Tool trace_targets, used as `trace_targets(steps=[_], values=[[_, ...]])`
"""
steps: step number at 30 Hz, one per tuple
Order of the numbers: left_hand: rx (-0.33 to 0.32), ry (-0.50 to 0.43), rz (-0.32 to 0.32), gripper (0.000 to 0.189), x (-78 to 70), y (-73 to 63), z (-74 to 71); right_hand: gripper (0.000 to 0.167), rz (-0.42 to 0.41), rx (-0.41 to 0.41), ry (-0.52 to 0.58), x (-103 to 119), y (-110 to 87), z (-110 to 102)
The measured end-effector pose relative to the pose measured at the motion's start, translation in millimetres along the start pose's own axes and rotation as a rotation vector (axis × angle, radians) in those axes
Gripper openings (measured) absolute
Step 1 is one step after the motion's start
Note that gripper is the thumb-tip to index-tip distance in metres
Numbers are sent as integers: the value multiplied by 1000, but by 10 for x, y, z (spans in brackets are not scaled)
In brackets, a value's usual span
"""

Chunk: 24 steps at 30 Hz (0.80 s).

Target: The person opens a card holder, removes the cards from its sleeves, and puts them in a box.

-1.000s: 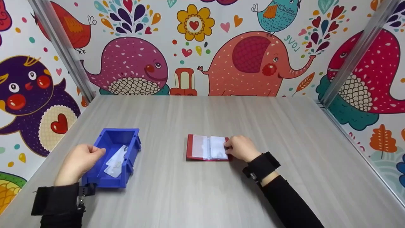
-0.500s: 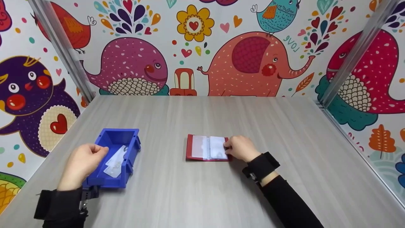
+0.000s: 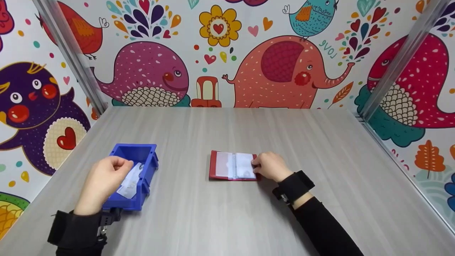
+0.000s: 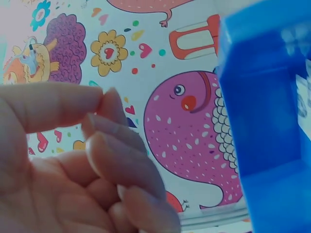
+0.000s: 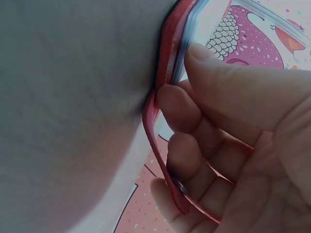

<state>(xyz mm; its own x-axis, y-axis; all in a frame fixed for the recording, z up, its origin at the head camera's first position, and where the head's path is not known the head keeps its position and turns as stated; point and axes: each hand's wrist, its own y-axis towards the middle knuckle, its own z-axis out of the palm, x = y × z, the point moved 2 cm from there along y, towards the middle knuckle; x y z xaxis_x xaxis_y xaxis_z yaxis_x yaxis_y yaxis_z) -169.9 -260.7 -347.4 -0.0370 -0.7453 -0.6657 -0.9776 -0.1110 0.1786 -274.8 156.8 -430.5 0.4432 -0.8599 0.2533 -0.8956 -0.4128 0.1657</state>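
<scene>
A small red card holder (image 3: 213, 165) lies spread on the table with clear plastic sleeves on both sides. My right hand (image 3: 273, 166) grips its right edge. In the right wrist view the thumb (image 5: 218, 73) presses the sleeve edges, while the fingers curl against the red cover and its strap (image 5: 153, 133). Over the left side of a blue bin (image 3: 145, 181) hovers my left hand (image 3: 103, 183), thumb and forefinger tips together and the other fingers curled. Nothing shows between them in the left wrist view. Several pale, clear-looking cards (image 3: 128, 188) lie in the bin, partly covered by this hand.
The grey wood-grain table (image 3: 192, 220) stretches between bin and card holder. Printed cartoon panels (image 3: 213, 53) enclose the back and sides, with metal posts (image 3: 67, 53) at the corners.
My left hand has moved right and slightly away from me over the bin, its fingertips staying together. The right hand and the card holder have stayed put.
</scene>
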Motion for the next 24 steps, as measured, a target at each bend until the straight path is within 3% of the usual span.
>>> trace_targets(steps=[24], values=[[31,-85,78,17,-434,-9,235,20,-13,-1,-8,5,8,4]])
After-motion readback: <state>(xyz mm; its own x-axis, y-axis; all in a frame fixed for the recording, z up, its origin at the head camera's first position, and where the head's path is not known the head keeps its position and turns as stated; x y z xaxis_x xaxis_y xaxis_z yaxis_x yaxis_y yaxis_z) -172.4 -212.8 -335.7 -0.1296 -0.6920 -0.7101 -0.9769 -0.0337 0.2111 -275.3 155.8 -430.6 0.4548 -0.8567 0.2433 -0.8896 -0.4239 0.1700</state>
